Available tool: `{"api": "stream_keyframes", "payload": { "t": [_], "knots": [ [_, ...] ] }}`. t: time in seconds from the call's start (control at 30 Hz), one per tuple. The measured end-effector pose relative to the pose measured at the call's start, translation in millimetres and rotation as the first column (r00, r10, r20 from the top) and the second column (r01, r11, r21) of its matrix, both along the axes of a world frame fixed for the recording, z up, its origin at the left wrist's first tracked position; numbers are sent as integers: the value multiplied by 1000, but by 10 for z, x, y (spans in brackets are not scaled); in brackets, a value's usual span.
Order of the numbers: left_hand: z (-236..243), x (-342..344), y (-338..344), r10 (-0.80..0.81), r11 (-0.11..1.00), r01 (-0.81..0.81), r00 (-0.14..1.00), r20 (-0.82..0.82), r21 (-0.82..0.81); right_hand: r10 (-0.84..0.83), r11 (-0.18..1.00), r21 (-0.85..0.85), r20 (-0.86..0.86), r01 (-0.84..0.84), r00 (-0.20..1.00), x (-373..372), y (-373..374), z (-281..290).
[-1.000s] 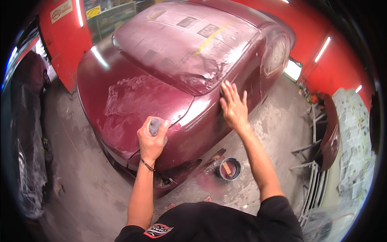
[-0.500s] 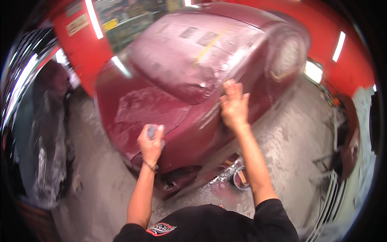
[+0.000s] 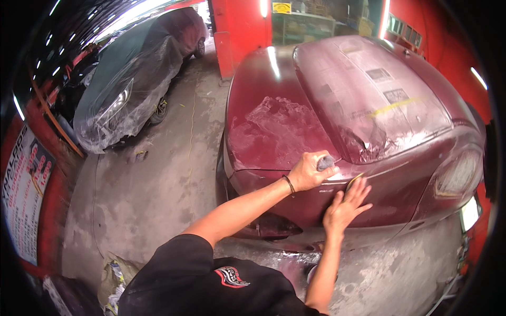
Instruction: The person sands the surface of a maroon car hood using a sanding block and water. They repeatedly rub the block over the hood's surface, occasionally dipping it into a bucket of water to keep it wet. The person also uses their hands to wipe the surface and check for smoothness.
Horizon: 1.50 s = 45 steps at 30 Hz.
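A maroon car panel (image 3: pixel 284 129) fills the middle, with pale, wet-looking smears on its surface. My left hand (image 3: pixel 310 173) is closed around a crumpled grey lump (image 3: pixel 325 163), perhaps a rag or sponge, just over the panel's edge. Beside it, lower and to the right, my right hand (image 3: pixel 345 206) lies against the car's side with fingers stretched and spread. A thin yellow-edged piece (image 3: pixel 354 182) shows at its fingertips; most of it is hidden, so its kind is unclear. White streaks run along the edge between the hands.
Cloudy film with paper patches (image 3: pixel 363 89) covers the car's upper section. At the right sits a covered oval light (image 3: pixel 456 176). Another car under clear plastic (image 3: pixel 132 89) stands left, across the concrete floor (image 3: pixel 158 184). My right forearm partly hides a bucket (image 3: pixel 311 274).
The view has swung left, so the car sits further right. My left hand has come close to my right hand, still holding the grey lump. My right hand's fingers have spread.
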<state>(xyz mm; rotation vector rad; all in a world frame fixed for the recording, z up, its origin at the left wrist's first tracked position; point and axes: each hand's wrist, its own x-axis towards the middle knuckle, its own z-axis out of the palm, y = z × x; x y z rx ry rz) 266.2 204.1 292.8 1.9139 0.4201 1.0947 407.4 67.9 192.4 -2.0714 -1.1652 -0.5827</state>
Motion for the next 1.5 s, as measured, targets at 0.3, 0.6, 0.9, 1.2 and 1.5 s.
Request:
{"api": "stream_keyframes", "payload": {
  "t": [0.3,0.6,0.9,1.2,1.5],
  "knots": [
    [111,235,-56,-70,996,71,997,7,-51,-274,917,239,-205,319,940,3070,85,1347],
    [-51,0,32,-56,996,53,998,-40,-70,102,992,-63,-79,-107,992,204,-242,-5],
    [-7,101,-30,-71,996,66,995,-73,-63,-219,914,259,-328,311,919,2382,-174,824],
    [210,-2,-175,-27,999,19,979,-203,-40,-113,952,238,-313,193,943,945,-189,137],
    [136,41,-151,-102,944,112,994,50,-311,-139,921,295,-361,254,922,2727,-295,593]
  ]
}}
